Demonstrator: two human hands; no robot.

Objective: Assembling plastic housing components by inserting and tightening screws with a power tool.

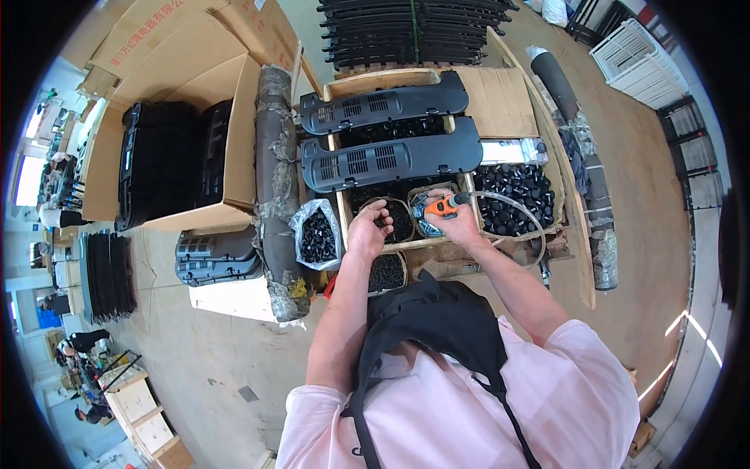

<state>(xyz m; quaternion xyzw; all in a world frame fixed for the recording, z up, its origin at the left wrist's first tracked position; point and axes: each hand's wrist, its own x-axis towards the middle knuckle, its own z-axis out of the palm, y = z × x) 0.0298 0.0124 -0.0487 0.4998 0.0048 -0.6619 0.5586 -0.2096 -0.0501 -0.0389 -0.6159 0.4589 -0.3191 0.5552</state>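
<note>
My right hand [459, 223] is wrapped round an orange and black power driver [446, 205], with a clear hose [522, 209] curving away from it to the right. Under the driver lies a box of silvery small parts [424, 221], probably screws. My left hand [369, 228] has its fingers curled together above a container of small black parts [400, 223]; whatever is in them is too small to make out. Just beyond both hands a dark grey vented plastic panel [391, 162] lies across the wooden bin, and a similar panel [383, 107] lies behind it.
Black round caps [516, 205] fill the right compartment. A clear bag of black parts [319, 236] and a wrapped upright roll [275, 172] stand left, beside a cardboard box [244, 148] of black panels. Long black strips [406, 35] are stacked behind. A wooden board [582, 227] edges the right side.
</note>
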